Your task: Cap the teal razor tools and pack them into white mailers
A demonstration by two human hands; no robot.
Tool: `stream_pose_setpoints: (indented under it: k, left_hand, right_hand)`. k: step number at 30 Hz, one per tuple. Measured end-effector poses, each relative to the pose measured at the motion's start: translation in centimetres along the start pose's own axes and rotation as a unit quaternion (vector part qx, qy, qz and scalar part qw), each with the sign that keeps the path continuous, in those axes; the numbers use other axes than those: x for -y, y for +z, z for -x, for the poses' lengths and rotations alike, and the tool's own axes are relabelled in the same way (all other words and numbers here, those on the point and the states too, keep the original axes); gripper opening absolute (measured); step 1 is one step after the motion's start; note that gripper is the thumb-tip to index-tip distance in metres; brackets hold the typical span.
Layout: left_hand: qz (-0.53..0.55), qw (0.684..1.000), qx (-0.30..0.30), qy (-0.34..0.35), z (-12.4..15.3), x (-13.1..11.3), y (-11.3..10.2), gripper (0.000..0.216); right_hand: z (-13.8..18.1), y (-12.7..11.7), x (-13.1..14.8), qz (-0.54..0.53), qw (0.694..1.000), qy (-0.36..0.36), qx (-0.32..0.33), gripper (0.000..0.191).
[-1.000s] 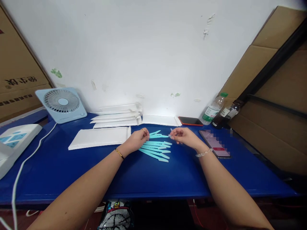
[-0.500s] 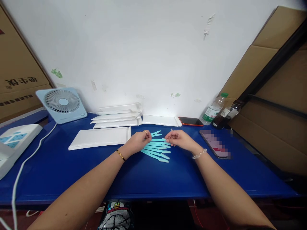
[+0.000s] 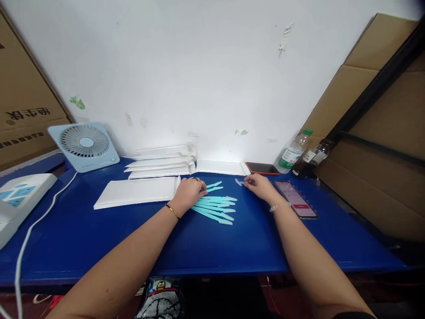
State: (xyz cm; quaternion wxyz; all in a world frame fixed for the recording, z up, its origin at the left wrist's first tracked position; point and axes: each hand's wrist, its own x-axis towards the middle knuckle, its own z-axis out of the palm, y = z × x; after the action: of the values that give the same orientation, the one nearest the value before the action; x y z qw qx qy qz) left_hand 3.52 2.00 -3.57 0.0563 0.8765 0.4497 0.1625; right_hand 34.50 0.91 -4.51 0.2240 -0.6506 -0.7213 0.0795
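Several turquoise eyebrow razors (image 3: pixel 214 212) lie fanned out on the blue table, handles to the left. Just above that fan, two more razors (image 3: pixel 214 186) stick out past the fingers of my left hand (image 3: pixel 190 193). The left fingers are curled closed around the handle end there; the hand hides most of both handles. To the right, my right hand (image 3: pixel 260 186) is closed in a pinch on a small clear plastic cap (image 3: pixel 243 182), low over the table. Another clear cap (image 3: pixel 238 182) rests just left of those fingertips.
A white padded envelope (image 3: pixel 136 192) lies left of my left hand, with stacked envelopes (image 3: pixel 161 166) behind. Along the wall are another envelope (image 3: pixel 221 167), an orange-edged phone (image 3: pixel 262 168) and two bottles (image 3: pixel 292 157). A second phone (image 3: pixel 296 199) lies right; a fan (image 3: pixel 84 146) stands left.
My right hand has moved right and slightly away, off the razors, with a clear cap in its fingers. My left hand has shifted a little left, and the razor between the hands is gone from there.
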Motion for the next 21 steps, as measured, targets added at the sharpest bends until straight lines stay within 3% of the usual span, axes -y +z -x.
stream_pose_setpoints:
  k: [8, 13, 17, 21]
  left_hand:
    - [-0.100, 0.994, 0.014, 0.039, -0.1, -0.9, -0.6, 0.023]
    - [-0.065, 0.997, -0.008, 0.034, -0.1, -0.6, -0.5, 0.021]
    - [0.032, 0.999, -0.021, -0.008, 0.2, -0.4, -0.9, 0.018]
    - [0.174, 0.985, -0.011, -0.014, 0.8, -0.7, -1.2, 0.018]
  right_hand:
    - [-0.4, 0.8, 0.2, 0.051, 0.998, 0.019, 0.016, 0.012]
    - [-0.1, 0.4, 0.9, 0.069, 0.998, 0.013, 0.008, 0.014]
    - [0.2, 0.1, 1.5, -0.052, 0.998, 0.029, -0.024, 0.015]
    - [0.9, 0.0, 3.2, -0.267, 0.963, 0.019, -0.015, 0.025]
